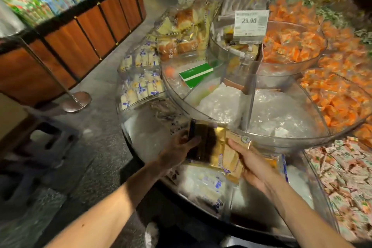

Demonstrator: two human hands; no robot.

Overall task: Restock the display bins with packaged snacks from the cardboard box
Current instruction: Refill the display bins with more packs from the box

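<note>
Caught mid-placement. Held a stack of packs (217,153) over the bottom bin (321,193), just below the rim of the tier (281,143) above. Clamped the stack's left end in the left hand (179,145), fingers curled round it. Pinched the right end in the right hand (253,165), thumb on top, fingers underneath and hidden. Probably needed next: lowering into the part-filled bin beside the blue-printed packets (209,185), then letting go.

Shop: price tag (251,22), clear display bins (281,143) heaped with packaged snacks (291,46).
</note>
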